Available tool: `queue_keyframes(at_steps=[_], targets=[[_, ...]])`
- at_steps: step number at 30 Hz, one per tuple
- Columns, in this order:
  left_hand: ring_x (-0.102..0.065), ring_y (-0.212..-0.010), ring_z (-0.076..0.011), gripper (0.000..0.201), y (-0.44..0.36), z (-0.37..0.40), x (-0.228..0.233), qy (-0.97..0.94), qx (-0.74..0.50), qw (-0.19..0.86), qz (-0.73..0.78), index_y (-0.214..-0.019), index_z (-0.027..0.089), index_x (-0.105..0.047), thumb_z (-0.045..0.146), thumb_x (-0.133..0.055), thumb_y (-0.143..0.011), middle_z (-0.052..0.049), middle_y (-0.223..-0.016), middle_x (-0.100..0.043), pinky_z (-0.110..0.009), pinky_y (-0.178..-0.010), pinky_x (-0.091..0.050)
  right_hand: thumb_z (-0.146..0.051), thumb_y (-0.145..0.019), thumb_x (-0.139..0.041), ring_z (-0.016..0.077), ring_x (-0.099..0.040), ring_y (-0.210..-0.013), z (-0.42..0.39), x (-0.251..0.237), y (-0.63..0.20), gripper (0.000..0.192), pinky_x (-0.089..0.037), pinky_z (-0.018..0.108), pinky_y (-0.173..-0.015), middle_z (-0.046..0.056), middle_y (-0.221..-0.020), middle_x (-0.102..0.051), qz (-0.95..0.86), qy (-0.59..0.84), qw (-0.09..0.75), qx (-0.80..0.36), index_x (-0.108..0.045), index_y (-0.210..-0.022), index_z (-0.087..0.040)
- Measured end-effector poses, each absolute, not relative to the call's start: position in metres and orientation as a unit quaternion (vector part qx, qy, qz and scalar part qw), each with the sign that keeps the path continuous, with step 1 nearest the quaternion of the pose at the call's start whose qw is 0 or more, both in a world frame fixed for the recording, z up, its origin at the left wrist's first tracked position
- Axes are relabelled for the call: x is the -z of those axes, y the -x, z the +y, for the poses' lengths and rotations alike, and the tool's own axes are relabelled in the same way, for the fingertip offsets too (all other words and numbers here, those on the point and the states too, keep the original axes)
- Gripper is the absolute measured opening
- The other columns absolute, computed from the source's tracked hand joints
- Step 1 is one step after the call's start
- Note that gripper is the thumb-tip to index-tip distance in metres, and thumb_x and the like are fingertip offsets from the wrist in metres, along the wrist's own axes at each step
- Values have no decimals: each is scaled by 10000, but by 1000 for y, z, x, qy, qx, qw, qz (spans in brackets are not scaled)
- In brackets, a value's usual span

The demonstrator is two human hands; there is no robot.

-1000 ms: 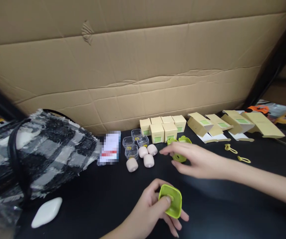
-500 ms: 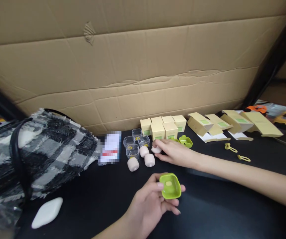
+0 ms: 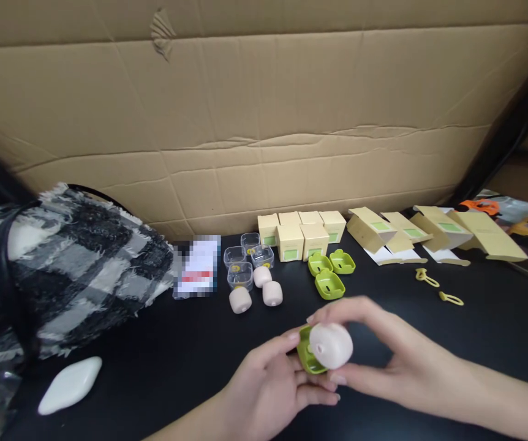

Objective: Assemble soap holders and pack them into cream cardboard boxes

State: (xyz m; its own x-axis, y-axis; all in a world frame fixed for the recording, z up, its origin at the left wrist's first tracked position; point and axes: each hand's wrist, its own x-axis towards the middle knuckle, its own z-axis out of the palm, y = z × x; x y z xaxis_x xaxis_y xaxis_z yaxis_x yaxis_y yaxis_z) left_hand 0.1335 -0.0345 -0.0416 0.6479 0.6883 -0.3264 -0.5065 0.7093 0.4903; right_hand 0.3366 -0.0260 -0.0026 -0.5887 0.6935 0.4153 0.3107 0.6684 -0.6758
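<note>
A cardboard wall (image 3: 264, 122) backs the black bench (image 3: 429, 318). On the left lies a plaid bag (image 3: 62, 275), with a white pebble-shaped piece (image 3: 70, 384) in front of it. Along the wall stand closed small boxes (image 3: 301, 236), and open boxes (image 3: 429, 229) lie on their sides further right. Before them sit three green cases (image 3: 329, 272), clear cups (image 3: 245, 260) and three pink pieces (image 3: 255, 291).

Near the front edge, both hands meet above the bench. The left hand (image 3: 268, 386) has its grip closed on a green case (image 3: 307, 358), thumb on top and fingers under it. The right hand (image 3: 383, 355) has its grip closed on a pink piece (image 3: 331, 346), pinched between thumb and fingers.

The pink piece sits just right of the case and touches it, partly covering its open side. Its short axis runs left to right, its round flat end facing the camera. The case's hollow faces up and right, toward the pink piece.
</note>
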Motion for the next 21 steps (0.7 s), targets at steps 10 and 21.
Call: queue_keyframes(at_steps=[10, 21], targets=[[-657, -702, -189, 304, -134, -37, 40, -196, -329, 885, 264, -1022, 29, -635, 235, -508, -838, -142, -868, -660, -362, -763, -518, -214, -884, -636, 203, -601, -1107, -26, 19, -328, 367, -503, 324, -924, 89, -1216, -662, -887, 257, 338, -182, -523, -1233, -222], [-666, -781, -178, 281, -132, -38, 35, -195, -317, 886, 276, -1113, 70, -601, 190, -543, -865, -140, -954, -669, -340, -780, -526, -318, -843, -699, 201, -643, -1027, -25, 24, -325, 385, -495, 310, -873, 77, -1118, -698, -879, 264, 340, -205, -535, -1174, -209]])
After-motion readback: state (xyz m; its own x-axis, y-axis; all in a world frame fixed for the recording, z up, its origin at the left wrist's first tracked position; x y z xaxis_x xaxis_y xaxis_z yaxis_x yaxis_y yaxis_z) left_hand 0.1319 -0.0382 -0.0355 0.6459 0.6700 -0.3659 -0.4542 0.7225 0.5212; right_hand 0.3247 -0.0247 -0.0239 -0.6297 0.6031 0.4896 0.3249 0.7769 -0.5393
